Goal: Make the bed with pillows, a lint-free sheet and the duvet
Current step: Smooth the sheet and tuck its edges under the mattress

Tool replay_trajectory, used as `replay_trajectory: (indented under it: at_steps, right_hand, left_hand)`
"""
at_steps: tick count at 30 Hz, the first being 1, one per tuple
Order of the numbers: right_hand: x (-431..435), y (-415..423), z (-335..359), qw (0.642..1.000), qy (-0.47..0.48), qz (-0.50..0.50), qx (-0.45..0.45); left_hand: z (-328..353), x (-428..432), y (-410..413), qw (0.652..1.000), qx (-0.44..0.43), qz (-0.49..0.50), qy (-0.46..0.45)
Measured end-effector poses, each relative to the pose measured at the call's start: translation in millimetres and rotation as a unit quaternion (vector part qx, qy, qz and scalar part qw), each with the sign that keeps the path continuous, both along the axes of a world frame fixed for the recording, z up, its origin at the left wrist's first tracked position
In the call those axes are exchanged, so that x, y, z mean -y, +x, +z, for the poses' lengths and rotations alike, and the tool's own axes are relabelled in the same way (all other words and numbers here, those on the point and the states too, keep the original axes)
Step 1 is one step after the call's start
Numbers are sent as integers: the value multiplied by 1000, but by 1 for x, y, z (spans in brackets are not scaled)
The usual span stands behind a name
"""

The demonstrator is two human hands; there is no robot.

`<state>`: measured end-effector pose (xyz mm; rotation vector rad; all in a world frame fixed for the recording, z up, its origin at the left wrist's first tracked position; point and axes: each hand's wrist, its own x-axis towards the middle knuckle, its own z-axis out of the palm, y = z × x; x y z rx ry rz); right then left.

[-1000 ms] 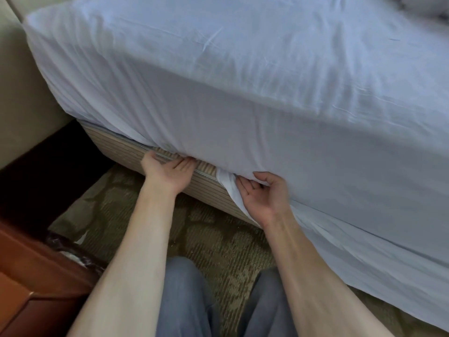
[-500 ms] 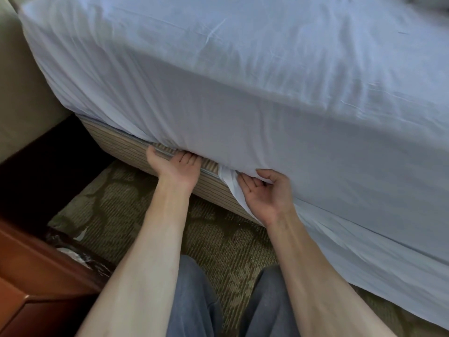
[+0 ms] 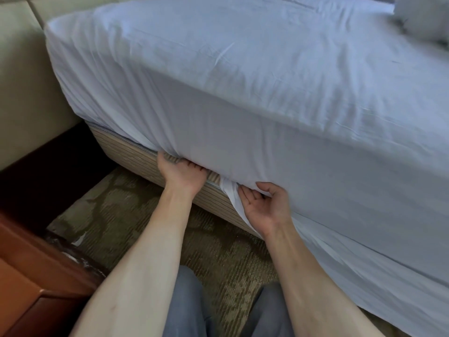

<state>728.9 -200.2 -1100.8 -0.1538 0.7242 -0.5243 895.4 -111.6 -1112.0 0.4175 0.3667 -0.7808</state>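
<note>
A pale blue-white, lightly creased fabric sheet (image 3: 279, 76) is lying spread over the top of the thick mattress (image 3: 243, 142) and hanging down its near side. Part of its lower edge is already lying tucked along the left stretch, while to the right it is draping loose toward the floor. The left hand (image 3: 181, 175) is pushing into the gap between the mattress and the beige striped bed base (image 3: 131, 154). Its fingertips are sitting hidden under the sheet, so whether it is gripping anything cannot be told. Just beside it, the right hand (image 3: 263, 205) is turning palm up and pinching a hanging fold of the sheet between thumb and curled fingers at the mattress's bottom edge. A white soft pillow (image 3: 424, 18) is lying at the far right corner of the bed. Olive patterned carpet (image 3: 206, 244) is showing below, with a reddish-brown wooden cabinet (image 3: 31, 283) at the lower left and a cream padded panel (image 3: 19, 81) standing behind it.
</note>
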Motion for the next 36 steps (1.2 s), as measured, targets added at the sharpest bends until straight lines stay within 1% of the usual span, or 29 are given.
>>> replay_trajectory:
  at_steps: [4,7,8,10,12,16,19,21,23,26,30,34,36]
  right_hand:
    - [-1,1,6,1000,2,-4,-12]
    - [-7,1,11,999,22,-20,-19]
    - [-11,1,12,999,30,-28,-15]
    - [-18,2,12,998,41,-44,2]
    - [-20,2,13,998,45,-51,17]
    - [-14,-1,12,997,49,-50,28]
    - [-15,-2,12,996,47,-50,55]
    - [-14,-3,12,995,43,-52,67]
    - [-9,-4,10,996,40,-47,59]
    - [-1,-3,7,999,33,-23,35]
    - [11,-9,5,999,22,37,-15]
    - [16,-23,14,989,-3,127,-71]
    - [14,-38,15,988,-3,108,-108]
  left_hand:
    - [14,0,-25,997,1,-39,62]
    - [17,2,-65,980,66,-126,140]
    - [18,3,-74,973,82,-144,159]
    - [16,3,-79,969,85,-152,175]
    - [16,2,-77,973,65,-153,161]
    - [14,10,-83,985,27,-149,82]
    - [8,22,-85,991,3,-127,41]
    - [5,30,-83,993,2,-118,14]
    - [1,40,-81,994,10,-112,-4]
    - [-6,50,-78,995,19,-101,14]
    - [-10,50,-75,992,15,-128,17]
    - [-9,41,-75,987,21,-132,86]
    - [-6,35,-75,984,18,-136,115]
